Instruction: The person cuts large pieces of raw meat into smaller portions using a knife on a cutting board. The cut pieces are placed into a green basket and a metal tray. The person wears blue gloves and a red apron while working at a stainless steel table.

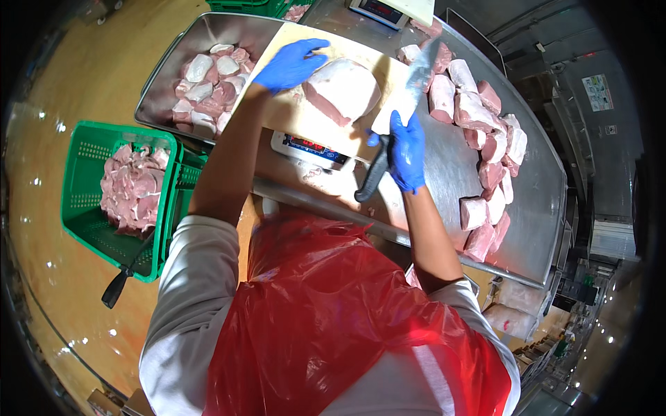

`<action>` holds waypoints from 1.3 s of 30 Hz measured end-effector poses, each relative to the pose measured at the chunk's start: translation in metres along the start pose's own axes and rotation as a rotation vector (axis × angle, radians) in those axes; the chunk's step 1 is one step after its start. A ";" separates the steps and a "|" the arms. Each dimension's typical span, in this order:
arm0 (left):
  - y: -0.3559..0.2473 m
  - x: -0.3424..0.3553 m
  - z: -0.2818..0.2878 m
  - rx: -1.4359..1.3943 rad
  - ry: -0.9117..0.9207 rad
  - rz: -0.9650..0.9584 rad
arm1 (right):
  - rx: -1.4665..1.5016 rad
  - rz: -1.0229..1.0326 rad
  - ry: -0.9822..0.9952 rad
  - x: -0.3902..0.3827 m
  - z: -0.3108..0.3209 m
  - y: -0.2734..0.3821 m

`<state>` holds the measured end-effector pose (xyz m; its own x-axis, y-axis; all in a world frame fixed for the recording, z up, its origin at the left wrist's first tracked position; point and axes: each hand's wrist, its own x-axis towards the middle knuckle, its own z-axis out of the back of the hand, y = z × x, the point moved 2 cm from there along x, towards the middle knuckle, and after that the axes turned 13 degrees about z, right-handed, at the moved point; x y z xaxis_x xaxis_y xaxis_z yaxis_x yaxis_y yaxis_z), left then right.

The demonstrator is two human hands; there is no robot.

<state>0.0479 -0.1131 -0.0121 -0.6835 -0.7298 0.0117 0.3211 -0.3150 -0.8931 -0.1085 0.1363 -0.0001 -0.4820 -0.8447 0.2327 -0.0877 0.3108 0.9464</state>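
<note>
My left hand point(290, 66), in a blue glove, rests at the upper left of the cutting board point(380, 62), fingers apart, just beside a pale slab of meat point(340, 90). My right hand point(404, 149), also gloved in blue, grips a black-handled knife point(374, 173), its broad blade pointing up and away past the board's right side. Under the board a digital scale point(309, 149) shows at the near edge.
A steel tray of meat chunks point(208, 90) is left of the board. A green crate point(80, 187) with sliced meat stands at the lower left. Several meat blocks point(472, 111) lie along the right of the steel table point(534, 215). Another scale point(378, 14) is at the back.
</note>
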 end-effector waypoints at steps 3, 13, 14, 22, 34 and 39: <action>-0.003 0.029 -0.033 -0.077 0.106 0.025 | 0.035 -0.024 -0.076 0.006 -0.024 -0.010; 0.021 0.002 -0.034 0.596 -0.325 -0.337 | -0.143 0.186 -0.068 0.076 -0.009 -0.035; 0.054 -0.019 -0.021 0.816 -0.531 -0.746 | -0.248 0.265 -0.028 0.087 0.004 -0.038; 0.044 -0.167 0.025 -0.109 -0.707 0.248 | -0.595 -0.029 0.219 0.015 0.003 0.027; 0.018 -0.178 -0.073 -0.181 -0.502 0.124 | -1.076 0.289 0.614 0.023 -0.096 -0.002; 0.025 -0.195 -0.045 -0.121 -0.628 0.173 | -1.112 0.309 0.549 0.027 -0.130 -0.017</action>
<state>0.1599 0.0489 -0.0566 -0.1045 -0.9904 0.0905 0.2909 -0.1174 -0.9495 -0.0065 0.0513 0.0191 0.0931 -0.9539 0.2854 0.8649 0.2195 0.4515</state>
